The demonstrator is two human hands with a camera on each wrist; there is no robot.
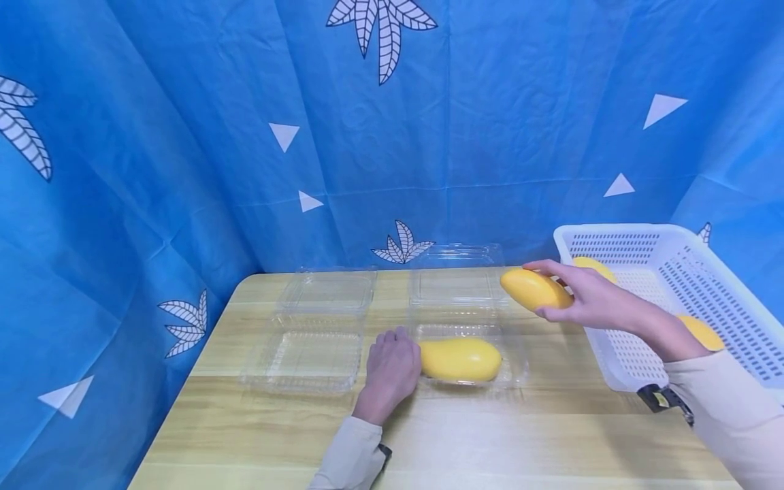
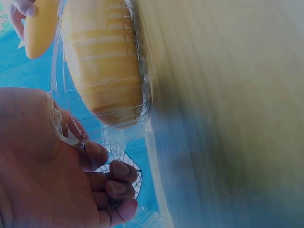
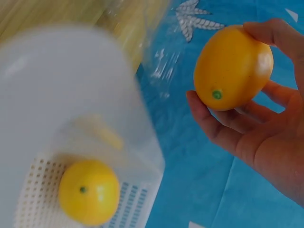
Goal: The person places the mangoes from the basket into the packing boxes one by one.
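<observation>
Clamping yellow fruit outside basket rim, right grip; left grip holding container edge.

Backdrop, upper half of the head view: smooth cloth or thin plastic sheeting, lightly creased, with a soft sheen. Table top, lower centre: smooth wood-grain surface, faintly glossy, its reflections diffuse. Left container and right container, centre: thin, clear, glossy plastic; the ribbed walls, seen at the top of the left-wrist view, catch sharp highlights. Basket, right: white plastic, smooth at the rim, perforated in walls and floor. Raised yellow fruit, right of centre, and lower yellow fruit: smooth, satin-glossy skins. Sleeve, lower right: matt, pale cloth.
</observation>
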